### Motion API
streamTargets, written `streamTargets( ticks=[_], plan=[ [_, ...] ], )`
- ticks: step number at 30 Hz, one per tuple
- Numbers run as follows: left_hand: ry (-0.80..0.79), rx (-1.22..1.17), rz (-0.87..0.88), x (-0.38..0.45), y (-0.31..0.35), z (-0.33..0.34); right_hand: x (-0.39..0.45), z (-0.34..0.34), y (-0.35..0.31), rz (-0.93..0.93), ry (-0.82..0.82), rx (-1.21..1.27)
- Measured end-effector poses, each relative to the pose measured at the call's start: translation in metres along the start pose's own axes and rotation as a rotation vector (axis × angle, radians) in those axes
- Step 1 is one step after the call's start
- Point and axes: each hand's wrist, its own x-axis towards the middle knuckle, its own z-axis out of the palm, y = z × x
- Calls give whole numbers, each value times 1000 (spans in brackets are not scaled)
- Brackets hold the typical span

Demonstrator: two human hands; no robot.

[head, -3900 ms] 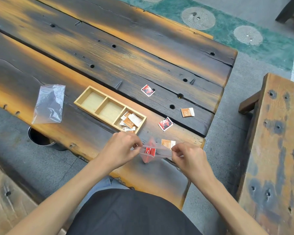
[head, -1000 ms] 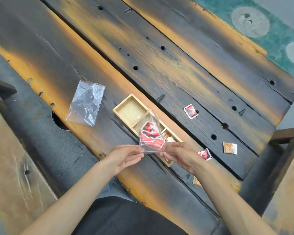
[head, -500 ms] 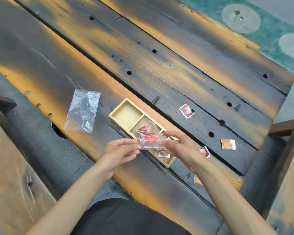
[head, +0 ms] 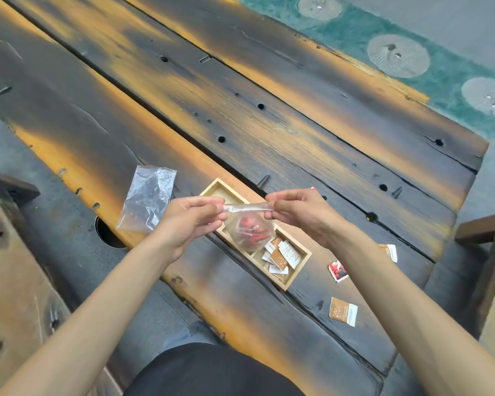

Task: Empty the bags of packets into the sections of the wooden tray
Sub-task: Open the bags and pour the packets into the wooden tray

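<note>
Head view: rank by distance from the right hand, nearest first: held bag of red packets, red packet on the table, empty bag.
1. Held bag of red packets: pinched at its top edge by the right hand.
2. Red packet: on the table, by the right forearm.
3. Empty bag: far left, beyond the left hand.

Both bare forearms reach forward from the bottom corners and converge near the middle. The left hand [head: 190, 217] is curled, thumb on top, its grip pinching one end of the stretched top edge of a small clear plastic bag of red packets [head: 247, 228]. The right hand [head: 300, 212] pinches the opposite end, knuckles up, wrist bent slightly downward.
</note>
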Motion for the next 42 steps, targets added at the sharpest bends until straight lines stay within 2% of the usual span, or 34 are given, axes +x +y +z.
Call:
streamTargets(
  ticks=[10, 16, 21, 28, 38, 42],
  plan=[
    [10, -46, 9, -6, 10, -7, -3, 6, -21, -13, -21, -45],
    [20, -14, 71, -7, 15, -17, 1, 14, -27, -42, -17, -107],
    [86, 56, 118, -1, 20, -36, 16, 37, -34, -61, -25, -258],
    [175, 135, 165, 14, 36, -81, 52, 85, -50, -72, -59, -341],
    [248, 185, 240, 52, 63, -142, 110, 148, -64, -211, -37, -427],
    [254, 284, 261, 64, 47, -165, 131, 158, -34, -312, -14, -607]
  ],
)
